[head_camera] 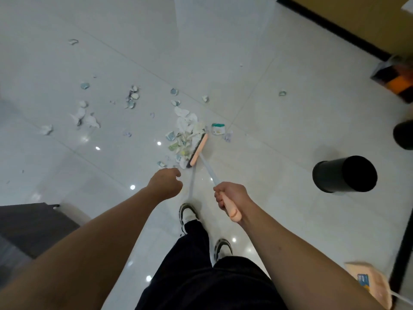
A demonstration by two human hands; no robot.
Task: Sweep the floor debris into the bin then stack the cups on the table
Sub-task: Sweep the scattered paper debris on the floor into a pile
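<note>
Glossy tiled floor (268, 108), crumpled paper debris (185, 130), plastic broom (199, 149)

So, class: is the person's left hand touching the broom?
Apart. The head view shows the left hand curled and empty, with bare floor between it and the broom, whose handle only the right hand grips.

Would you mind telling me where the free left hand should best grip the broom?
Probably on the bare pale shaft between the right hand and the brush head, coming from the left: it slants up-left, and the left hand hovers beside it.
</note>
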